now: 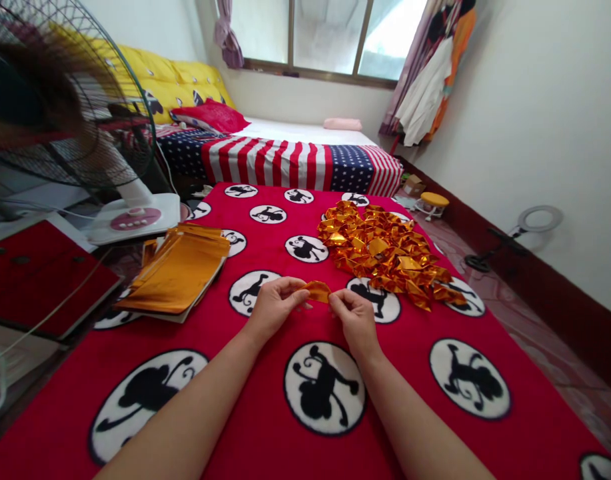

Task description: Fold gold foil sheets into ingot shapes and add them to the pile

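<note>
A small folded piece of orange-gold foil paper (317,292) is held between both hands above the red cloth with monkey prints (385,363). The fingers of my left hand (279,303) pinch its left end. At its right end, my right hand (354,317) grips it between thumb and fingertips. To the left lies a stack of flat gold foil sheets (180,270). A heap of folded, shiny gold foil pieces (385,250) spreads over the cloth at the right, beyond my right hand.
A running fan (135,213) stands at the left, beside a red panel (45,267). Past the cloth's far edge is a bed with a flag-pattern cover (285,160). On the floor at the right are a yellow stool (434,199) and a ring light (540,217).
</note>
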A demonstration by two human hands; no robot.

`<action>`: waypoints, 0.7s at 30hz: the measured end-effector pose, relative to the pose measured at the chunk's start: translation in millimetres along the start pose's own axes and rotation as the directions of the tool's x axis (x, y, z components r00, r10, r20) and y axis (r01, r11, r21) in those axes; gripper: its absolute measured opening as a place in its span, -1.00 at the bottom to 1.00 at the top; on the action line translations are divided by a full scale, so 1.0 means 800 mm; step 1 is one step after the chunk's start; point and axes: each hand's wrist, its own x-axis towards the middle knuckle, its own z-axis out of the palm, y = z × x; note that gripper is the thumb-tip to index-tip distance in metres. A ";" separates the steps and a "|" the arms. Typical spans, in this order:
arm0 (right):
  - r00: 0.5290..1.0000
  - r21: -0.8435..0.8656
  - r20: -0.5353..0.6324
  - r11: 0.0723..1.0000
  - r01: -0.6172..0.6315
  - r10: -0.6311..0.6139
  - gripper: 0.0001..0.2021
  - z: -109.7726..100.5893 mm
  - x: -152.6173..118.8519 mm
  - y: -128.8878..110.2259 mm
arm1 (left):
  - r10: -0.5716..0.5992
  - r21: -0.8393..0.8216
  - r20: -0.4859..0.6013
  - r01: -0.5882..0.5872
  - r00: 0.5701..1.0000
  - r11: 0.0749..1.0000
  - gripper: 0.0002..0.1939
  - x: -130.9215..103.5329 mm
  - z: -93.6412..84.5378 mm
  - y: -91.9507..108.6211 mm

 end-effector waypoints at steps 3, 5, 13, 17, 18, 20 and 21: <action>1.000 0.059 -0.011 0.998 -0.027 0.027 -0.72 -0.003 0.001 0.002 | 0.003 0.037 -0.042 -0.002 0.999 0.999 -0.70 0.000 -0.003 0.002; 0.999 0.072 -0.009 0.997 -0.032 0.032 -0.72 -0.002 0.001 0.001 | 0.020 0.055 -0.074 -0.016 0.997 0.998 -0.74 -0.001 -0.002 0.005; 1.000 0.077 -0.006 0.997 -0.024 0.025 -0.74 0.002 -0.001 -0.004 | 0.123 0.076 -0.067 -0.118 0.990 0.990 -0.82 -0.003 0.003 0.008; 1.000 0.040 -0.007 0.999 0.008 -0.007 -0.74 0.001 -0.003 -0.003 | 0.134 0.073 -0.039 -0.131 0.990 0.989 -0.78 -0.001 0.001 0.002; 1.000 0.026 0.001 0.999 0.019 -0.019 -0.74 0.001 -0.003 -0.002 | 0.131 0.082 -0.043 -0.127 0.990 0.988 -0.76 -0.001 0.000 0.001; 0.999 0.000 0.029 0.999 0.038 -0.038 -0.73 0.001 -0.003 -0.002 | 0.135 0.106 -0.062 -0.128 0.989 0.986 -0.77 -0.001 0.000 0.000; 0.998 -0.005 0.043 0.999 0.045 -0.044 -0.73 0.002 -0.003 -0.003 | 0.139 0.114 -0.072 -0.130 0.988 0.985 -0.78 -0.001 0.001 0.001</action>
